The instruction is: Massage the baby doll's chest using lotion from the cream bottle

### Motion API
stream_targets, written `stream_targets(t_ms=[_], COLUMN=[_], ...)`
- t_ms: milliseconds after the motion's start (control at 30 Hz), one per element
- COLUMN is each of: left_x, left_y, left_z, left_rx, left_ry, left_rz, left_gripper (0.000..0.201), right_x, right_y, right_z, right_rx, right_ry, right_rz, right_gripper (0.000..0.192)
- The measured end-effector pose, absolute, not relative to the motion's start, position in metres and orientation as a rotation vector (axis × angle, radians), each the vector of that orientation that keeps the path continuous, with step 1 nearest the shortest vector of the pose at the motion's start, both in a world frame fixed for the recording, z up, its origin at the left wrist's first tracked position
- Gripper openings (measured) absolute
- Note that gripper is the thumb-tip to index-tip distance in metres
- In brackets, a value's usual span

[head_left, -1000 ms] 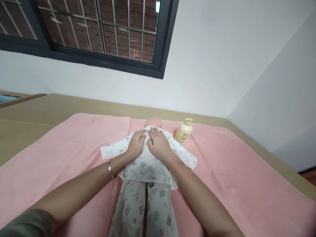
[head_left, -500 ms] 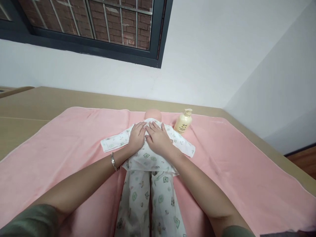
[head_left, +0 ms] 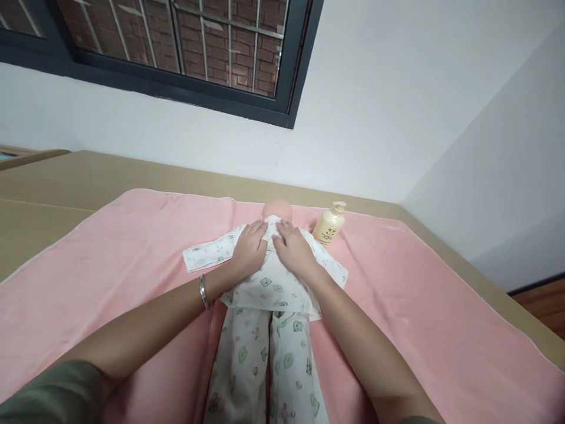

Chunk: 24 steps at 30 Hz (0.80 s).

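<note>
A baby doll (head_left: 276,208) lies on its front on a pink towel (head_left: 132,247), dressed in a white printed top (head_left: 273,282) and matching trousers (head_left: 265,359). My left hand (head_left: 248,247) rests flat on the doll's upper back, left of the middle, fingers toward the neck. My right hand (head_left: 295,248) lies flat beside it on the right of the back. Both palms press on the cloth and hold nothing. Only the back of the doll's bare head shows beyond my fingertips.
A cream pump bottle (head_left: 329,225) stands on the towel just right of the doll's head. The towel covers a tan surface (head_left: 66,176) against a white wall. A barred window (head_left: 176,47) is above, and a wall corner at the right.
Both hands have slid a little up the doll's back toward the neck. The camera view has shifted slightly.
</note>
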<state>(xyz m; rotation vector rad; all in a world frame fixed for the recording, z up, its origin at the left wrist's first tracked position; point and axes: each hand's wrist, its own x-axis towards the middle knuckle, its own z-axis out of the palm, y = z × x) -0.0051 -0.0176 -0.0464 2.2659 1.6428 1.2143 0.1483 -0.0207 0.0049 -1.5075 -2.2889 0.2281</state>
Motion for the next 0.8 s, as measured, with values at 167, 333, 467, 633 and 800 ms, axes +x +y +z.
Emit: stream_targets(t_ms=[167, 333, 467, 633, 800], left_x=[-0.006, -0.008, 0.003, 0.005, -0.014], left_y=[-0.015, -0.006, -0.025, -0.031, -0.005], left_z=[-0.035, -0.03, -0.033, -0.03, -0.022], left_rx=[2.359, 2.224, 2.391, 2.437, 2.244], left_ry=[1.641, 1.771, 1.815, 1.746, 1.567], left_rz=[1.052, 0.927, 0.936, 0.957, 0.905], left_gripper=[0.053, 0.05, 0.052, 0.05, 0.046], right_x=[0.157, 0.142, 0.156, 0.161, 0.14], right_y=[-0.013, -0.037, -0.021, -0.01, -0.036], right_z=[0.008, 0.014, 0.016, 0.011, 0.012], right_rx=[-1.697, -1.751, -1.672, -1.704, -1.769], right_ry=[-2.209, -2.283, -2.3, -2.254, -2.294], right_rz=[0.233, 0.1, 0.225, 0.212, 0.055], right_gripper=[0.065, 0.056, 0.049, 0.048, 0.056])
